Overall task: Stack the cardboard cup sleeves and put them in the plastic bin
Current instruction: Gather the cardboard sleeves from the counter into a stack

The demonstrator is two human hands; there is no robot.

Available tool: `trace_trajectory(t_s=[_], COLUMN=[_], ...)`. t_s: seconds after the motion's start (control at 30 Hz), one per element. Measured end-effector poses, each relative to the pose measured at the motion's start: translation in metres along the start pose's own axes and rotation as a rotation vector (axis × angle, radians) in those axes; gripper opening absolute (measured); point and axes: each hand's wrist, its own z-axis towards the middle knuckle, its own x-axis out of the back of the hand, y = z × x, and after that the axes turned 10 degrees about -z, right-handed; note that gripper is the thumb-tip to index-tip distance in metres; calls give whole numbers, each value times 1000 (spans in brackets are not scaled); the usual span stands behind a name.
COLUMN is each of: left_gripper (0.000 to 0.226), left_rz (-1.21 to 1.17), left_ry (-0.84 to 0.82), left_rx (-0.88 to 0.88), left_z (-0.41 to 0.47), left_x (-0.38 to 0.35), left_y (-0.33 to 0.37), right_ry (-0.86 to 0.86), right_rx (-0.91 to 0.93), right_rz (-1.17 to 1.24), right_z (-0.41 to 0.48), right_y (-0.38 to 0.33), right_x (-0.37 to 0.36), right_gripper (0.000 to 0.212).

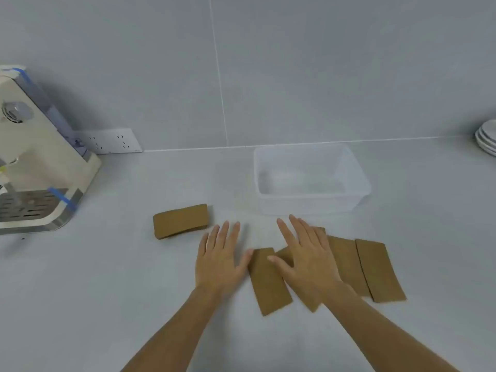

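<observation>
A person's two bare hands lie palm-down over a pale grey counter (107, 291), both flat with fingers stretched out and slightly spread, gripping nothing. The left hand (218, 260) rests on bare counter, its thumb touching the upper left corner of the nearest cardboard sleeve (269, 281), a flattened brown piece that lies lengthwise toward the viewer. The right hand (308, 257) lies across a second sleeve (285, 255), which it mostly hides; only a corner by the thumb and a tip lower down show. To the right of that hand a third sleeve (347, 264) lies partly under the wrist, and a fourth sleeve (379, 271) lies just beside it, their long edges touching or overlapping slightly. A fifth sleeve (181, 220) sits apart on the left, turned crosswise, beyond the left hand's fingertips; whether it is one piece or several cannot be told. The clear plastic bin (308, 204) stands behind the hands near the wall, open and with no sleeves inside. At the far left stands a cream coffee machine (40, 162) with blue tape strips, a white wall socket (112, 140) behind it, and at the far right edge a stack of white plates (487, 140).
</observation>
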Motion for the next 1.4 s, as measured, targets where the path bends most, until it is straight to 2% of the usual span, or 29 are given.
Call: trace_trajectory(t_s=[0.1, 0.2, 0.33, 0.43, 0.57, 0.73, 0.87, 0.97, 1.1, 1.23, 1.3, 1.4], left_gripper=[77, 79, 93, 96, 88, 87, 87, 66, 49, 26, 32, 60], left_rz=[8, 12, 43, 41, 17, -23, -141, -361, -848, -1236, -1539, -1942], left_ry=[-1, 0, -6, -10, -17, -20, 18, 67, 62, 29, 5, -193], left_rx=[-12, -23, -26, -27, -12, 9, 35, 51, 137, 177, 322, 583], left_z=[-3, -5, -5, -5, -4, -2, 3, 7, 5, 2, 3, 0], left_x=[-6, -11, -12, -12, -10, -5, 5, 14, 29, 37, 37, 33], left_y=[-4, -9, -12, -12, -11, -9, -6, 0, 15, 34, 37, 36], right_ry=[-26, -77, -80, -86, -52, -49, -67, -36, -16, -20, -17, -31], right_rx=[-17, -10, 10, -2, 1, -36, -48, -81, -101, -107, -111, -116], right_rz=[-1, -30, -70, -40, -4, 113, 220, 337, 484, 589, 640, 693], right_z=[-1, -4, -8, -8, -2, 5, 14, 20, 28, 33, 34, 34], right_y=[-3, -5, -5, -9, -12, -15, -17, -23, -34, -46, -52, -62], right_x=[-5, -11, -16, -16, -17, -12, -3, 11, 29, 40, 43, 47], right_gripper=[77, 72, 66, 59, 43, 49, 55, 55, 57, 56, 55, 52])
